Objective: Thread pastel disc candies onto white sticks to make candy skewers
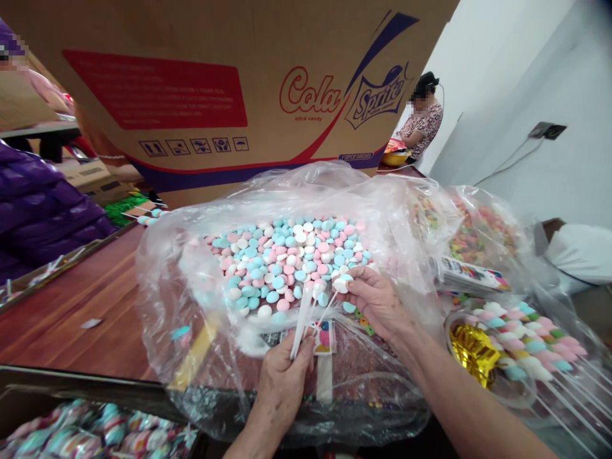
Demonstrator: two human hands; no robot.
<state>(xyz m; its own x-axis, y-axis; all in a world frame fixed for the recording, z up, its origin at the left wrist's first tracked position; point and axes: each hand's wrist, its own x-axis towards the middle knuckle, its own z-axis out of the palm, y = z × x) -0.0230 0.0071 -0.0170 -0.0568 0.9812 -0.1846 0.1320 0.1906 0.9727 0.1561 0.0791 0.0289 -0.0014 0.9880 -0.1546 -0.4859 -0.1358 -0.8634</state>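
My left hand is closed around several white sticks that point up and away from me. One stick slants right toward my right hand. Between the thumb and fingers of that hand is a pale marshmallow, at the upper end of the slanted stick; whether the stick has pierced it I cannot tell. Just beyond both hands, loose pink, blue and white marshmallows lie heaped in an open clear plastic bag. A printed card shows behind my left hand.
A big cardboard carton stands behind the bag. At right are finished marshmallow skewers, gold foil ties and a stack of printed cards. A box of wrapped candies sits lower left. Another person works at the back.
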